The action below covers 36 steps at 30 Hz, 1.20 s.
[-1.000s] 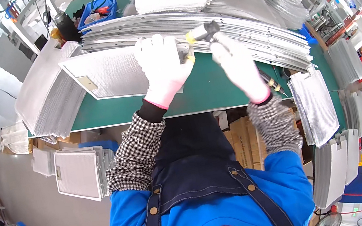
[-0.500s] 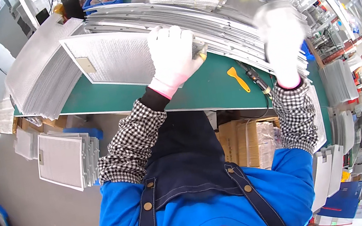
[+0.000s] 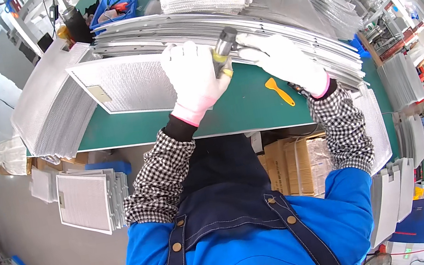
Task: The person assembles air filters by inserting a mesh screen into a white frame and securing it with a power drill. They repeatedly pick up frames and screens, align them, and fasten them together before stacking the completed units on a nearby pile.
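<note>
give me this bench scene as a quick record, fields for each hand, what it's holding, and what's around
left hand: the hand grips the right end of a framed mesh panel
right hand: the hand holds a mallet
mallet head: close by the left hand's thumb; contact unclear
panel: tilted up off the green tabletop
behind panel: long metal strips
left of panel: stack of mesh sheets
right side of tabletop: yellow scraper
far left: blue basket
</note>
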Motion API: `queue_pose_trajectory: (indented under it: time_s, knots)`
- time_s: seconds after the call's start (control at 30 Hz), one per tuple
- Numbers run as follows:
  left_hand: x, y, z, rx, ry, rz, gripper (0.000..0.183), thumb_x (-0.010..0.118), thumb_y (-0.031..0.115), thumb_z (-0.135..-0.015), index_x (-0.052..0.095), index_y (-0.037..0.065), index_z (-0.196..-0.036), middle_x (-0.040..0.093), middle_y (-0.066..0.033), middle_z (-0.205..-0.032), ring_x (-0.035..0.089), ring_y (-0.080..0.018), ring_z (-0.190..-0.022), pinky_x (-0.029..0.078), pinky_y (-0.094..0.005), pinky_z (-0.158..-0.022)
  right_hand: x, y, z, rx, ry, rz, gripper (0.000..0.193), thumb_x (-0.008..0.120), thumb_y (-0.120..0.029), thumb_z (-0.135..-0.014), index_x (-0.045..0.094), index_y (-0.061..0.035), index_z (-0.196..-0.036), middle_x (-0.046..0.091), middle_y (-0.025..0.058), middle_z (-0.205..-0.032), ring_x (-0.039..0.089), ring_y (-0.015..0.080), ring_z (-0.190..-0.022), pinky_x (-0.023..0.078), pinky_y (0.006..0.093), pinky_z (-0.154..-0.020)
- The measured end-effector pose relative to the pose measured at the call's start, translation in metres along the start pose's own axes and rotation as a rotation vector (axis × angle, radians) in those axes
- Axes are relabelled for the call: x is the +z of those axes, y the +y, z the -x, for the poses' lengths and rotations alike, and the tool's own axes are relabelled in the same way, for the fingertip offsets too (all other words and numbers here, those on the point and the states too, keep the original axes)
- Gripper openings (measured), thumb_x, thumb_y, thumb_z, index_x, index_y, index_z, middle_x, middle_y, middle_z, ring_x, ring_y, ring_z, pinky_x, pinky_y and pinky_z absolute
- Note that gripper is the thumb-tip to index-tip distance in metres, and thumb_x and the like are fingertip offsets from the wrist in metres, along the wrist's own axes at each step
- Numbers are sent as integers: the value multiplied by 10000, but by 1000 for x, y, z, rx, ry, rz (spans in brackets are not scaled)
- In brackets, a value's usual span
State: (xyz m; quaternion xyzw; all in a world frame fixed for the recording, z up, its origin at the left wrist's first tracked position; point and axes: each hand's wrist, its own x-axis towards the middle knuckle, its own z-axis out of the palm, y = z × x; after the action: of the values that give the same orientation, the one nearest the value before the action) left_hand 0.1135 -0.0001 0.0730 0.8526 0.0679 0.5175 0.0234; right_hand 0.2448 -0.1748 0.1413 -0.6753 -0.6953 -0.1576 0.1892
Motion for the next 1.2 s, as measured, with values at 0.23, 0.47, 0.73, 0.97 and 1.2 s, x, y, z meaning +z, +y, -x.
queue_pose_trajectory:
  time_s: [0.23, 0.47, 0.73, 0.97, 1.2]
  knots:
    - [4, -3, 3, 11, 14, 16, 378, 758, 380, -726, 608, 68, -875, 513, -125, -873, 508, -341, -909, 354, -537, -964, 33, -8, 17, 180, 210, -69, 364, 622, -235, -967, 651, -51, -1279, 721, 180, -1092, 704, 351, -916, 554, 421, -838]
    - [4, 0, 3, 33, 62, 46, 352, 759, 373, -740, 598, 84, -863, 509, -116, -868, 506, -332, -884, 361, -530, -948, 156, 42, 122, 987, -344, 152, 377, 569, -237, -970, 574, -147, -1336, 616, 193, -1083, 655, 384, -997, 540, 497, -833]
    - [-12, 15, 5, 51, 36, 153, 281, 810, 299, -727, 600, 156, -848, 539, -65, -893, 517, -303, -930, 350, -530, -967, -21, 92, -53, 384, 596, -303, 481, 610, -334, -989, 537, -56, -1374, 592, 177, -1288, 554, 263, -1194, 431, 395, -1017]
    - [-13, 18, 0, -66, 56, 37, 332, 831, 429, -706, 679, 180, -865, 562, -65, -937, 542, -320, -1042, 263, -623, -1090, -101, 84, -201, 340, 531, -991, 340, 674, -281, -963, 585, -66, -1212, 608, -17, -875, 568, 87, -703, 475, 252, -614]
    - [-9, 22, -8, -149, -80, 78, 308, 803, 348, -709, 655, 104, -826, 537, -135, -899, 530, -359, -994, 220, -675, -1113, -103, 9, -163, 282, 689, -1279, 257, 662, -346, -968, 629, -110, -1065, 594, -11, -730, 566, 94, -546, 453, 249, -483]
